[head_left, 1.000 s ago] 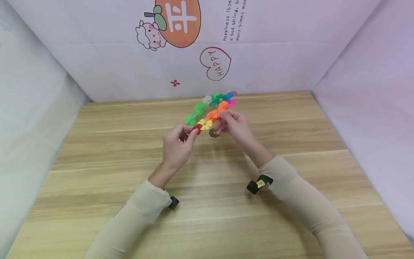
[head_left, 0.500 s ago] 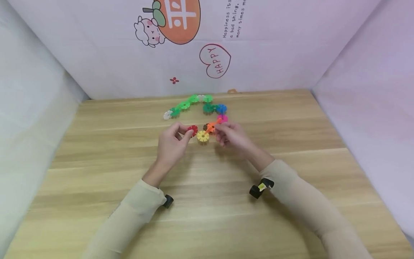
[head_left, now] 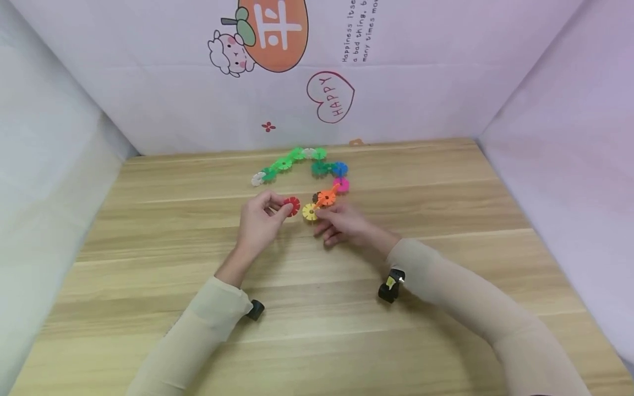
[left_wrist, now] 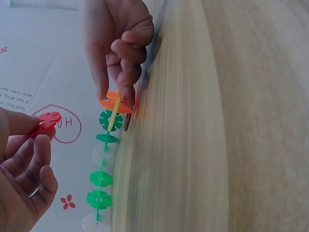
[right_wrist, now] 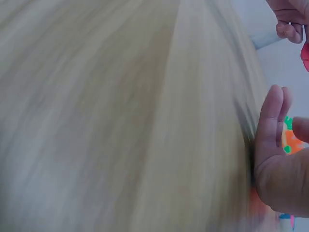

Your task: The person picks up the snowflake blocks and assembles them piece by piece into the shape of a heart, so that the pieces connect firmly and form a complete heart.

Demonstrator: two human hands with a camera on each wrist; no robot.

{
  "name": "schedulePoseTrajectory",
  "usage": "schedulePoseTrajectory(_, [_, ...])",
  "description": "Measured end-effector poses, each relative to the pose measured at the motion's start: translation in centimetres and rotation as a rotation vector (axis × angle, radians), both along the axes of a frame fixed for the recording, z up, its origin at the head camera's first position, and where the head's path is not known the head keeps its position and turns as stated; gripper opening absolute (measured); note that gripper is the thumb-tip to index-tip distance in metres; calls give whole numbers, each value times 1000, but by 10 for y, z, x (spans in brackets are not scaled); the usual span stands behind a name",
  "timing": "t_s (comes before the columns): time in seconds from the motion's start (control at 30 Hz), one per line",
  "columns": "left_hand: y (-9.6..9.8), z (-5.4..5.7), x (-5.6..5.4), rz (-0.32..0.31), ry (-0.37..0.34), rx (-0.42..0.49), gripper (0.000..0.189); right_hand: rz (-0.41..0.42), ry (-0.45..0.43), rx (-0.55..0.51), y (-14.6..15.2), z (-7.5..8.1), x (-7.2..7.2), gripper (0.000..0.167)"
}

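My left hand (head_left: 260, 217) pinches a red flower-shaped disc (head_left: 292, 207) between thumb and fingers, above the wooden table; the left wrist view shows a second red piece (left_wrist: 35, 131) at the fingertips. My right hand (head_left: 346, 224) is at the yellow disc (head_left: 310, 212), which ends a chain of slotted plastic discs. In the left wrist view its thumb and finger stand either side of the yellow disc (left_wrist: 115, 116), with a gap between them. Beyond it the chain runs through an orange disc (head_left: 326, 198), a pink disc (head_left: 341, 183), a blue disc (head_left: 340, 168) and several green discs (head_left: 284, 163).
A dark disc (head_left: 316, 197) sits behind the orange one. A white disc (head_left: 258, 179) forms the chain's far left end. White printed cloth (head_left: 396, 99) rises at the table's back edge, with pale walls at both sides. A black wrist camera (head_left: 389, 289) hangs below the right sleeve.
The chain has come down from my hands onto the table and spread leftward. The red disc has come apart from the yellow one, in my left hand. My right hand moved from orange to yellow.
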State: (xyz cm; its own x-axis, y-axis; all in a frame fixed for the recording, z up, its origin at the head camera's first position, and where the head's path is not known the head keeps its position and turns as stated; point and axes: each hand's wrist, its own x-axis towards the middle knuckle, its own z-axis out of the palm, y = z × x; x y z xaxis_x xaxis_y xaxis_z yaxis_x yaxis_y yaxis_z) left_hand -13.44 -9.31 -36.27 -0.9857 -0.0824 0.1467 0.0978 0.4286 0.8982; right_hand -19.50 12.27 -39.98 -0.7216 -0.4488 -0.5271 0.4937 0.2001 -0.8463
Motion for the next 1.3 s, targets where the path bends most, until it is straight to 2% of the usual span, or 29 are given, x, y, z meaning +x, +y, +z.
schedulePoseTrajectory(0.1, [1, -1, 1, -1, 14, 11, 9, -102, -41, -64, -3, -1, -3, 24])
schedulePoseTrajectory(0.17, [2, -2, 3, 4, 35, 32, 9, -174, -36, -127, -4, 2, -3, 14])
schedulePoseTrajectory(0.23, [3, -3, 4, 16, 81, 60, 8, -234, -5, -199, -4, 8, -3, 10])
schedulePoseTrajectory(0.3, [5, -3, 6, 28, 144, 100, 8, -267, 55, -268, -4, 17, 0, 12])
schedulePoseTrajectory(0.47, [14, -1, 9, 39, 370, 138, 11, -272, 256, -361, -6, 43, 10, 18])
schedulePoseTrajectory(0.6, [22, 5, 12, 47, 534, 109, 13, -261, 398, -387, -8, 61, 17, 17])
schedulePoseTrajectory(0.87, [32, 13, 14, 64, 757, 29, 12, -254, 563, -425, -8, 82, 27, 14])
schedulePoseTrajectory(1.0, [34, 14, 14, 58, 808, 21, 13, -263, 606, -423, -7, 87, 30, 12])
schedulePoseTrajectory(1.3, [35, 14, 15, 41, 800, 8, 11, -264, 655, -404, -6, 89, 31, 13])
